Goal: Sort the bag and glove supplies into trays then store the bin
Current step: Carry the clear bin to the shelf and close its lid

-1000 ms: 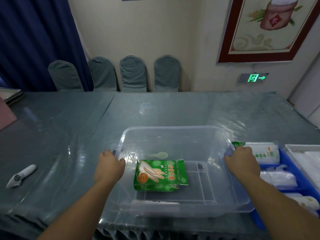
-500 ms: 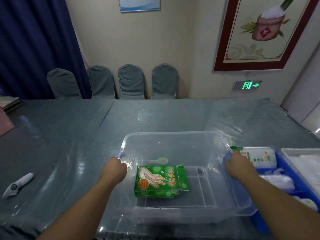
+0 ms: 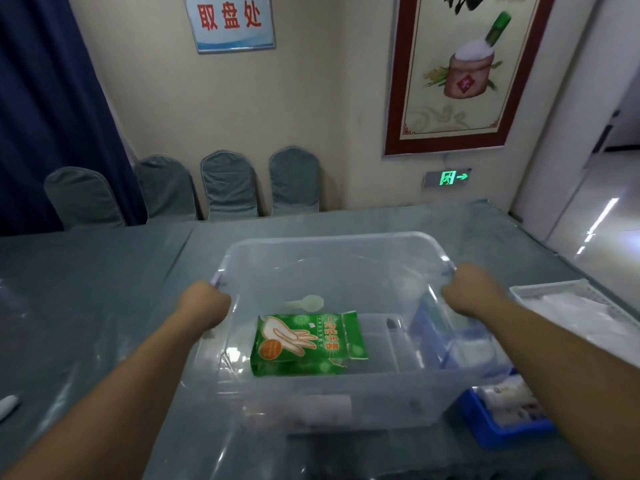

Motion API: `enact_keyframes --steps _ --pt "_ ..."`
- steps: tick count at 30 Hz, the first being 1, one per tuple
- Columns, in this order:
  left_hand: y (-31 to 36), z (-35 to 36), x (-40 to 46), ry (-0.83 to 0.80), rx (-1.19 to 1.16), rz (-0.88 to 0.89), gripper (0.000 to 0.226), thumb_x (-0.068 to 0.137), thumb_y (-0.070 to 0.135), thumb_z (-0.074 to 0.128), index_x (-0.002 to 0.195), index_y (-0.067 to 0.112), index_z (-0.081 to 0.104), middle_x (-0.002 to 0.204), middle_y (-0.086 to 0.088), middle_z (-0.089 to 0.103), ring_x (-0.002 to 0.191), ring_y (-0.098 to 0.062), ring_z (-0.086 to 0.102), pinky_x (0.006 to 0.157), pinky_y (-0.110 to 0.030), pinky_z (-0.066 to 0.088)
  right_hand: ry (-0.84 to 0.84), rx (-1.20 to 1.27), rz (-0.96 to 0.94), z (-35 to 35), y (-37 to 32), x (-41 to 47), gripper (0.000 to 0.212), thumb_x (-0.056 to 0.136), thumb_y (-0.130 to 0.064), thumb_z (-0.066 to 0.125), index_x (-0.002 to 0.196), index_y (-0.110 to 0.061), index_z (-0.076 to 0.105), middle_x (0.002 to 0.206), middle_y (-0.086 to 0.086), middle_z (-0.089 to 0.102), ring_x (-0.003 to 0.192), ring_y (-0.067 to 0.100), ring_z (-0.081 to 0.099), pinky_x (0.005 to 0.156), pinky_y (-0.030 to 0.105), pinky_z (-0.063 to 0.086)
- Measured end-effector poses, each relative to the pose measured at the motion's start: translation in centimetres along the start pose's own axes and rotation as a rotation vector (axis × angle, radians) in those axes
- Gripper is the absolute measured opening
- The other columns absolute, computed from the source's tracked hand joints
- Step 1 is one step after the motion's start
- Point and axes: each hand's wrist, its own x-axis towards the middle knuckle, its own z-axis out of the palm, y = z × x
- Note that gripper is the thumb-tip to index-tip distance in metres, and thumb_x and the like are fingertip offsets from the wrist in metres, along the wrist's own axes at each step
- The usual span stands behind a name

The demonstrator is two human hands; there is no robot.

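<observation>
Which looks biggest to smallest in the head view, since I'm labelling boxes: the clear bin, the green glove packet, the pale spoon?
1. clear bin, by far the largest
2. green glove packet, lying inside the bin
3. pale spoon, also inside, beyond the packet

All three sit close together, so nearness hardly skews the order.

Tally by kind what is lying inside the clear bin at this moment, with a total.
Inside the clear bin:
Green glove box: 1
Pale plastic spoon: 1
Total: 2

The blue tray and white tray show partly through or beside the bin wall; they are outside it.
</observation>
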Motion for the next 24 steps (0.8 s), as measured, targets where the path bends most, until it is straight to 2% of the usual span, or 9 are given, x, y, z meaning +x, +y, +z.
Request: enact_keyframes --steps 3,6,8,11,14,16,18,21,24 --pt "3.2 -0.4 -1.0 -0.001 0.045 0.078 0.054 0.094 0.007 0.049 0.147 0.014 0.054 0.122 -0.027 0.066 0.107 -0.044 0.066 0.085 -0.044 0.058 0.032 0.009 0.020 -2.8 1.9 -0.3 0.041 0.089 -0.018 0.059 0.127 -0.004 0.055 0.129 0.022 0.063 0.114 0.039 0.062 0.085 0.036 0.048" --pt "6.4 0.3 -2.7 -0.020 0.100 0.137 0.058 0.094 0.011 0.048 0.151 0.019 0.048 0.122 -0.023 0.065 0.103 -0.041 0.067 0.078 -0.040 0.057 0.066 0.009 0.036 -5.6 5.0 -1.2 0.040 0.088 -0.018 0.056 0.125 -0.003 0.055 0.128 0.024 0.063 0.112 0.040 0.062 0.085 0.036 0.048" --pt "8.5 1.5 -4.2 -0.029 0.069 0.137 0.049 0.094 0.011 0.049 0.143 0.009 0.055 0.114 -0.023 0.065 0.096 -0.040 0.066 0.069 -0.037 0.054 0.076 0.010 0.057 -7.5 7.5 -2.0 0.038 0.088 -0.014 0.053 0.125 -0.003 0.056 0.127 0.023 0.063 0.108 0.040 0.064 0.082 0.034 0.049" --pt "11.5 3.8 -7.3 -0.043 0.024 0.127 0.036 0.093 0.012 0.053 0.125 -0.002 0.062 0.095 -0.017 0.063 0.076 -0.032 0.062 0.060 -0.032 0.050 0.092 0.002 0.078 -10.7 11.9 -3.6 0.039 0.088 -0.011 0.049 0.126 -0.005 0.057 0.122 0.020 0.064 0.094 0.039 0.067 0.077 0.044 0.061" --pt "14.9 6.7 -11.2 -0.059 0.071 0.216 0.039 0.096 0.013 0.053 0.132 0.000 0.060 0.099 -0.017 0.062 0.071 -0.026 0.058 0.056 -0.029 0.046 0.134 -0.030 0.126 -13.6 17.0 -5.8 0.033 0.093 -0.009 0.048 0.124 -0.008 0.056 0.113 0.020 0.062 0.068 0.028 0.059 0.051 0.036 0.057" --pt "17.5 8.8 -13.8 -0.081 0.109 0.248 0.038 0.099 0.013 0.050 0.131 -0.004 0.060 0.111 -0.022 0.066 0.088 -0.034 0.063 0.069 -0.035 0.052 0.168 0.000 0.182 -15.2 21.4 -6.9 0.040 0.093 -0.011 0.050 0.132 -0.008 0.051 0.120 0.021 0.061 0.067 0.026 0.057 0.043 0.030 0.052" --pt "20.0 10.8 -16.4 -0.117 0.135 0.274 0.036 0.099 0.014 0.049 0.127 -0.004 0.062 0.114 -0.023 0.066 0.097 -0.038 0.066 0.078 -0.038 0.055 0.200 0.021 0.226 -16.5 25.9 -8.6 0.043 0.092 -0.015 0.052 0.134 -0.006 0.046 0.127 0.023 0.059 0.084 0.034 0.063 0.054 0.033 0.054" --pt "23.7 14.4 -19.9 -0.169 0.060 0.338 0.035 0.093 0.015 0.052 0.122 0.002 0.065 0.102 -0.018 0.067 0.075 -0.033 0.065 0.058 -0.032 0.053 0.227 0.070 0.302 -18.4 32.8 -11.2 0.044 0.093 -0.018 0.053 0.133 -0.001 0.046 0.133 0.025 0.058 0.115 0.042 0.059 0.088 0.040 0.050" --pt "27.7 18.6 -24.2 -0.221 0.053 0.428 0.037 0.093 0.011 0.052 0.125 -0.001 0.065 0.106 -0.021 0.068 0.072 -0.033 0.062 0.054 -0.031 0.047 0.248 0.129 0.382 -20.7 39.4 -14.7 0.052 0.090 -0.022 0.054 0.138 -0.003 0.045 0.138 0.023 0.056 0.121 0.041 0.058 0.097 0.040 0.049"
